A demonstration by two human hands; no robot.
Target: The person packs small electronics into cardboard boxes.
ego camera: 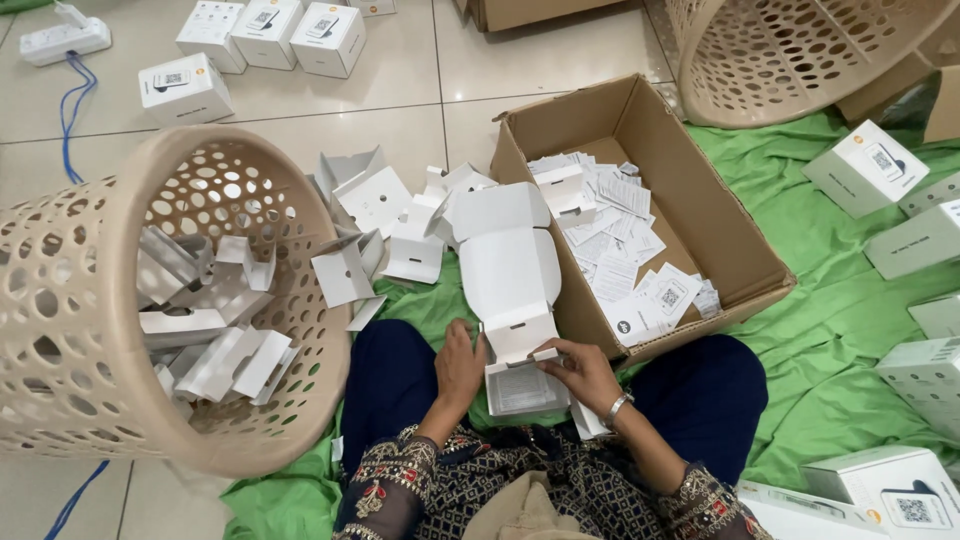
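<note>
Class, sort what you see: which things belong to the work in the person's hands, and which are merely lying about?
In the work:
left hand
right hand
open white carton
cardboard box of leaflets
tipped basket of white inserts

Lying about:
power strip
second basket
closed white boxes

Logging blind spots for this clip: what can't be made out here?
All in the head view:
- Left hand: fingertips hidden behind the open white box, grip unclear.
- White tray: its contents too small to tell, partly under the right hand.
- Cardboard box: the leaflets' print too small.
- Tipped basket: depth hidden by white inserts.
</note>
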